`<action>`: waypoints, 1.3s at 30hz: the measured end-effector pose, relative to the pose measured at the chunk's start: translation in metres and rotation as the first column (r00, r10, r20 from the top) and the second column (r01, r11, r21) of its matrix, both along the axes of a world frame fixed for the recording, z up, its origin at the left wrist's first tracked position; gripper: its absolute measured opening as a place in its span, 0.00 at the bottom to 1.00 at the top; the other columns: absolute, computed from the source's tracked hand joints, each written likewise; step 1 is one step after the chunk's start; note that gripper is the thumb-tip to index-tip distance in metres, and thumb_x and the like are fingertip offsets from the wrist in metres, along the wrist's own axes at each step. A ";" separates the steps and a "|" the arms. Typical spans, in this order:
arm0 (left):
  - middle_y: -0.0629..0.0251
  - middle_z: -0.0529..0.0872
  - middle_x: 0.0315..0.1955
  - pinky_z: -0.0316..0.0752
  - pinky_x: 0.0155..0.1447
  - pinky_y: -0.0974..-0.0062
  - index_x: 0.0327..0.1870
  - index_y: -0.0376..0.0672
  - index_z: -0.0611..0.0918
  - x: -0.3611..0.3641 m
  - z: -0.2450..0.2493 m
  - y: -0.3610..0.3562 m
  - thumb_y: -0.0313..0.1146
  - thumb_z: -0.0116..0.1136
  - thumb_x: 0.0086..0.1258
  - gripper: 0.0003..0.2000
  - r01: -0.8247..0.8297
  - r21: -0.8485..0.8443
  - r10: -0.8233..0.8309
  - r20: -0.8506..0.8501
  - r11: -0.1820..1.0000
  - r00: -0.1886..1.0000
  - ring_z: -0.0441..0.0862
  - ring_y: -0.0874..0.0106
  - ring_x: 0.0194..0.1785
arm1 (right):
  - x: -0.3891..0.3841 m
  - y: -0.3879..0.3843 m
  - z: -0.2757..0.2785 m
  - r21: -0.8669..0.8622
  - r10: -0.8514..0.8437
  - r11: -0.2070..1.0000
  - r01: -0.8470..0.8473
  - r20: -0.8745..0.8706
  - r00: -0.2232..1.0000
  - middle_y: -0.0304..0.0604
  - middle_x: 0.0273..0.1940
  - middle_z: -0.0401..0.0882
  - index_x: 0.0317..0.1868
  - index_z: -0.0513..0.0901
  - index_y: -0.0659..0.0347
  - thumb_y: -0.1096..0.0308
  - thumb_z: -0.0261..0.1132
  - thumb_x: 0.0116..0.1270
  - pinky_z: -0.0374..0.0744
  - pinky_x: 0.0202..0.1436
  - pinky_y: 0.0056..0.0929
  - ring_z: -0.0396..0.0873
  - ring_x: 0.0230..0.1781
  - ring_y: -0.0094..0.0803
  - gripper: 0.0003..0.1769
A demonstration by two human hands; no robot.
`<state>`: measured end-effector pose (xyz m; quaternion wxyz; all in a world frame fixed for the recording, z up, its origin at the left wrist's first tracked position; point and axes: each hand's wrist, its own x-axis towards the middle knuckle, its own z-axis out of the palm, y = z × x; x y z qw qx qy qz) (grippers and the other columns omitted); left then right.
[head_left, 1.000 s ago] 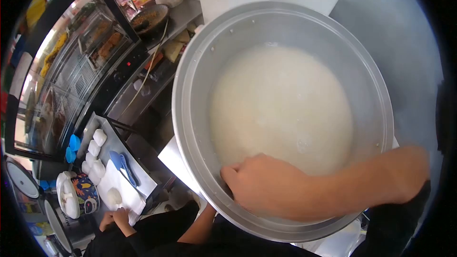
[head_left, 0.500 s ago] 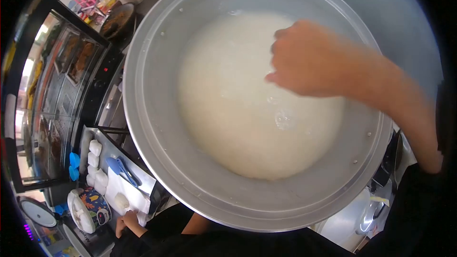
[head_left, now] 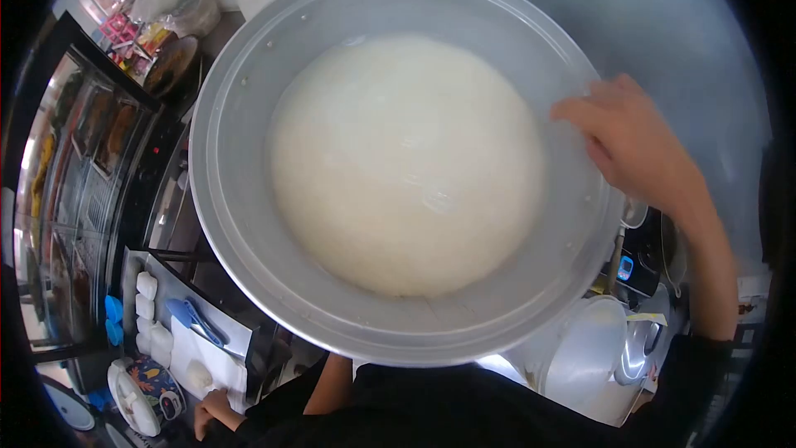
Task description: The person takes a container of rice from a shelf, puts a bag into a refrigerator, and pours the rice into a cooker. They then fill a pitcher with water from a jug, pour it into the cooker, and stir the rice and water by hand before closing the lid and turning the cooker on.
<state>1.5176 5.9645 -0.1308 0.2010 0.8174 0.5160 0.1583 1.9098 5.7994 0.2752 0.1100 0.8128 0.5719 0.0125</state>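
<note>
A large round metal pot (head_left: 233, 129) takes up the middle of the view, tilted toward me. Inside lies pale, cloudy, off-white liquid (head_left: 406, 166), with a few bubbles on its surface. My right hand (head_left: 634, 141) is over the pot's right rim, above the liquid's edge. Its fingers are loosely bent and apart, somewhat blurred, with nothing seen in them. Of my left arm, only a forearm (head_left: 330, 386) shows below the near rim; that hand is hidden behind the pot.
At lower left, another person's hand (head_left: 217, 411) is beside a rice ball (head_left: 198, 374) on white paper. White wrapped pieces (head_left: 146, 285) and blue tongs (head_left: 195, 319) lie on that tray. A glass food display (head_left: 83, 174) stands left. A clear round lid or bowl (head_left: 584, 348) sits lower right.
My right hand has moved right, from over the liquid to the rim, and its closed fingers have loosened. The pot now appears further left and slightly lower down its far side.
</note>
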 end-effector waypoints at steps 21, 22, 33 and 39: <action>0.59 0.84 0.37 0.72 0.43 0.52 0.47 0.43 0.80 0.055 -0.053 0.000 0.46 0.53 0.68 0.17 0.092 0.214 -0.100 0.026 0.973 0.995 0.82 0.56 0.41 | -0.223 -0.480 -0.077 0.519 -0.917 -0.009 0.855 -0.346 0.200 0.45 0.40 0.84 0.52 0.82 0.60 0.70 0.65 0.63 0.76 0.48 0.35 0.81 0.36 0.41 0.16; 0.58 0.84 0.37 0.72 0.44 0.51 0.46 0.43 0.80 0.054 -0.048 0.002 0.47 0.51 0.69 0.17 0.123 0.106 -0.128 0.036 0.987 0.991 0.82 0.55 0.42 | -0.231 -0.510 -0.092 0.521 -0.927 0.002 0.854 -0.319 0.197 0.45 0.38 0.84 0.52 0.82 0.60 0.69 0.65 0.63 0.77 0.47 0.36 0.81 0.35 0.41 0.16; 0.60 0.74 0.34 0.67 0.38 0.67 0.49 0.35 0.75 0.035 -0.072 -0.071 0.29 0.54 0.67 0.12 0.248 0.173 -0.297 0.390 0.953 0.872 0.69 0.67 0.33 | -0.234 -0.676 -0.240 0.188 -0.675 -0.043 0.981 -0.730 0.110 0.47 0.34 0.84 0.50 0.83 0.64 0.66 0.67 0.63 0.78 0.43 0.33 0.80 0.34 0.34 0.16; 0.65 0.68 0.29 0.66 0.38 0.70 0.49 0.37 0.74 0.064 -0.008 -0.195 0.24 0.57 0.64 0.12 0.400 0.067 -0.396 0.366 0.914 0.842 0.67 0.70 0.32 | -0.182 -0.631 -0.198 0.262 -0.470 0.140 0.955 -0.832 0.297 0.41 0.33 0.83 0.45 0.83 0.65 0.68 0.65 0.66 0.75 0.39 0.25 0.77 0.33 0.25 0.11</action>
